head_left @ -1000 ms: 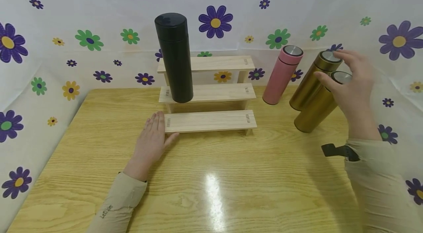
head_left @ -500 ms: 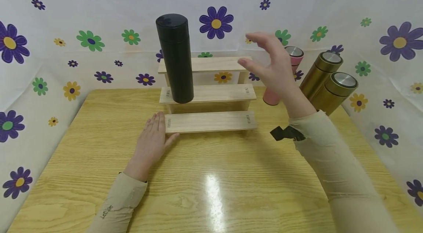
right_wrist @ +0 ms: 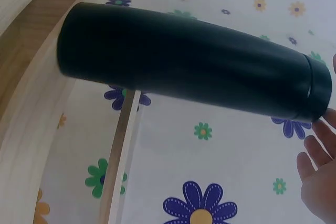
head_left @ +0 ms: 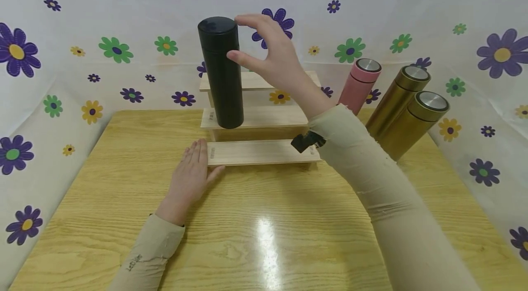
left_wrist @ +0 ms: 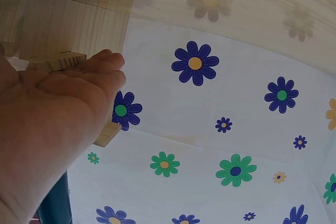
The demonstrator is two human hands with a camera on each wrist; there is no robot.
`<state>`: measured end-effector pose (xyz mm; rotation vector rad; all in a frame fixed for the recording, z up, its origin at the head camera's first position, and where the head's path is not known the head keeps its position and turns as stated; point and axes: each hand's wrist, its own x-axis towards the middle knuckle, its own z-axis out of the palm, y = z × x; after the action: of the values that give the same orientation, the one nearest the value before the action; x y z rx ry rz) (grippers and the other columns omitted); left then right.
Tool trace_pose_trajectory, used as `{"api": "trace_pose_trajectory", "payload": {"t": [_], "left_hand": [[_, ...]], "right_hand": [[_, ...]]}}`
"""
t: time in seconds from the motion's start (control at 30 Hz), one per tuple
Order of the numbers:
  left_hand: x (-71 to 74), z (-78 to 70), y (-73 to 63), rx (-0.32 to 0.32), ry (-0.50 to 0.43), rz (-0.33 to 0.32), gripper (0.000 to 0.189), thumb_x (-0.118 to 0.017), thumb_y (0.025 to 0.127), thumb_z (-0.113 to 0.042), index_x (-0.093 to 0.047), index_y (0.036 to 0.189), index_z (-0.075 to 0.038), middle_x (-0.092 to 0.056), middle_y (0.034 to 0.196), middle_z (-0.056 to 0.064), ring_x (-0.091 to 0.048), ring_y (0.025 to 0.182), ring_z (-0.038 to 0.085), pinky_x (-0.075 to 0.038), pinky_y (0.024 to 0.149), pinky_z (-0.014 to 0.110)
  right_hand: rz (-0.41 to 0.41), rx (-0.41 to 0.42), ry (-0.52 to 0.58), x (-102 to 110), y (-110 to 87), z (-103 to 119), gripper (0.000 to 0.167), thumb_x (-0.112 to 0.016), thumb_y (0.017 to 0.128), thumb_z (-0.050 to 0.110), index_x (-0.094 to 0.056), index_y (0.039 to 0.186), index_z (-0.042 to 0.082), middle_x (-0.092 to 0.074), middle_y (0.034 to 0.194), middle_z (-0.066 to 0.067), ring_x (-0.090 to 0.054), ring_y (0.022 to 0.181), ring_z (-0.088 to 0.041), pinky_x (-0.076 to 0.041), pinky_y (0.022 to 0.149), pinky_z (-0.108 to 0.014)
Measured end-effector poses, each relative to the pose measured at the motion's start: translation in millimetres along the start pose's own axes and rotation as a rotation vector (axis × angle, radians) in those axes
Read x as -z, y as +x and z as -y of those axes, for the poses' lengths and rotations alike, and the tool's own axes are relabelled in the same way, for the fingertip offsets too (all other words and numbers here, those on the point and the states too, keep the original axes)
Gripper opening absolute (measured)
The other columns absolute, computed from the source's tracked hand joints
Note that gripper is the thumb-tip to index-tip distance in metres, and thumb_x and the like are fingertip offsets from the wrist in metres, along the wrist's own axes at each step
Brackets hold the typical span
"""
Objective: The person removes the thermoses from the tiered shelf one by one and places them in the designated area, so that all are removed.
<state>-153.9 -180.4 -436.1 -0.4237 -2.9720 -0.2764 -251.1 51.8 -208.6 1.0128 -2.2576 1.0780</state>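
A black thermos flask stands upright on the left part of the middle step of a wooden three-step rack. My right hand is at its upper right, thumb and fingers spread apart; the fingertips are right at the lid and the thumb overlaps the body below it. In the right wrist view the fingers lie beside the lid end without curling round it. My left hand rests against the left end of the lowest step, fingers straight and thumb along its front edge.
To the right on the wooden table stand a pink thermos flask and two gold ones, a rear one and a front one, partly behind my right forearm. A flower-patterned cloth hangs behind.
My right hand has left the front gold thermos flask and swept left, past the pink one, to the top of the black thermos flask. The left hand stays in place.
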Motion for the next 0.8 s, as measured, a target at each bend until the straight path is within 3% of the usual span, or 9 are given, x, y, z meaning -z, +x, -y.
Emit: {"api": "trace_pose_trajectory", "payload": {"t": [0.33, 0.57, 0.8], "left_hand": [[0.0, -0.2, 0.8, -0.016, 0.008, -0.037, 0.088, -0.047, 0.096, -0.052, -0.018, 0.145, 0.015, -0.023, 0.149, 0.032, -0.022, 0.139, 0.042, -0.016, 0.115, 0.048], [-0.6, -0.7, 0.0, -0.007, 0.007, -0.014, 0.088, -0.047, 0.096, -0.052, -0.016, 0.146, 0.014, -0.021, 0.151, 0.031, -0.02, 0.14, 0.041, -0.014, 0.116, 0.048], [-1.0, -0.6, -0.2, 0.002, 0.009, -0.004, 0.089, -0.045, 0.096, -0.054, -0.016, 0.146, 0.014, -0.021, 0.151, 0.03, -0.02, 0.14, 0.041, -0.014, 0.116, 0.048]], "right_hand": [[0.083, -0.079, -0.017, -18, 30.8, 11, 0.067, -0.069, 0.086, 0.043, -0.045, 0.142, 0.015, -0.04, 0.145, 0.004, -0.026, 0.134, 0.0, -0.02, 0.108, -0.016], [0.152, -0.136, -0.031, -25, 37.9, 13, 0.072, -0.068, 0.086, 0.046, -0.04, 0.146, 0.018, -0.033, 0.15, 0.005, -0.024, 0.136, -0.003, -0.023, 0.109, -0.017], [0.16, -0.184, -0.007, -30, 41.2, 13, 0.07, -0.067, 0.086, 0.047, -0.041, 0.145, 0.018, -0.039, 0.146, 0.005, -0.031, 0.131, -0.005, -0.03, 0.103, -0.016]]}}
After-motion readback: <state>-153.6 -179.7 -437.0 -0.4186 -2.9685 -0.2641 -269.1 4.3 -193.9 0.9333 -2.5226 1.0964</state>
